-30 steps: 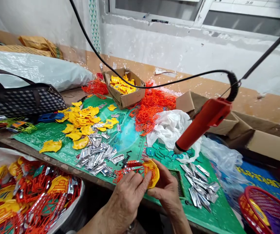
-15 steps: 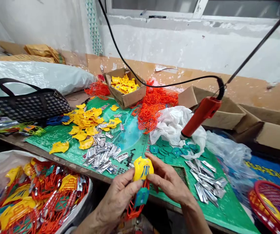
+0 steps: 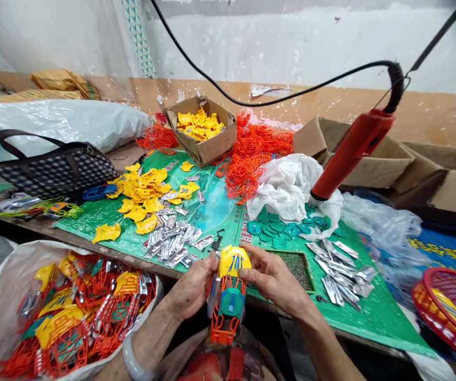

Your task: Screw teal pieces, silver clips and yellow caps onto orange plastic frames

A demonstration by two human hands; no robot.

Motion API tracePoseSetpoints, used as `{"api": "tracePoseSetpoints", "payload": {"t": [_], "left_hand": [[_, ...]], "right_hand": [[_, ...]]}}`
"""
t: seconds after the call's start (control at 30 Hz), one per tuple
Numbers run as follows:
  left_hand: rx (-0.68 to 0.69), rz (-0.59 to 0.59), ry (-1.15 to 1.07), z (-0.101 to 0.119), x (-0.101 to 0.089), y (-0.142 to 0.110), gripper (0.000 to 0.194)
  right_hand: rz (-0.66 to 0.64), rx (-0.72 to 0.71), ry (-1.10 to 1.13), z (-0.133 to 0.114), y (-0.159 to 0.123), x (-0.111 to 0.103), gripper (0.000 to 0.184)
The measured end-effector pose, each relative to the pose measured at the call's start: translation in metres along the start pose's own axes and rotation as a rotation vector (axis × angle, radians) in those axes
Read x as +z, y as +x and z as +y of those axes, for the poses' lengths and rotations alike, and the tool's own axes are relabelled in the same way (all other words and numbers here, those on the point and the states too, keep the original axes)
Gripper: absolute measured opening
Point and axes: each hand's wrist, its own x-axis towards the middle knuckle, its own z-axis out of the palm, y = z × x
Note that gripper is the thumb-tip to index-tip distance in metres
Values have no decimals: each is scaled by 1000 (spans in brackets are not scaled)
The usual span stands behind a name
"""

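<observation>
Between my hands is a plastic toy-like assembly [image 3: 232, 302] with a yellow top piece, a green plate and an orange-red openwork frame. Silver pieces show along its sides. My left hand [image 3: 190, 291] grips its left edge by the yellow part. On the other side, the thumb and fingers of my right hand [image 3: 273, 278] close on the yellow part's right edge. Just beyond the hands lie small black parts [image 3: 217, 241] and a shallow tray [image 3: 296, 269] of tiny metal pieces. The red electric screwdriver [image 3: 350, 156] hangs to the right, apart from both hands.
A white sack [image 3: 1, 288] of similar assemblies stands at lower left. Yellow pieces [image 3: 148, 185], silver pieces [image 3: 176, 243], green discs [image 3: 277, 233] and orange frames [image 3: 247, 174] lie on the table. A cardboard box [image 3: 215, 151] stands behind; a red basket [image 3: 448, 312] sits at right.
The assembly has tilted, so its green plate, orange frame and silver sides show more. My left fingers have shifted to its side edge. The view has moved; the screwdriver appears farther right.
</observation>
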Motion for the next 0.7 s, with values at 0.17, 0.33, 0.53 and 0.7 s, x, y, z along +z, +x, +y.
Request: {"api": "tracePoseSetpoints", "payload": {"t": [0.17,0.33,0.53,0.7], "left_hand": [[3,-48,163,-2,-2,7,37],[-102,-11,203,-11,2,10,30],[-146,103,93,-16,16,4,19],[-137,152,-8,-31,17,-1,14]], "right_hand": [[22,-18,-64,11,-2,0,52],[82,6,-233,23,-6,4,48],[91,7,-521,12,-29,7,49],[807,-278,-493,-26,-50,-49,42]]}}
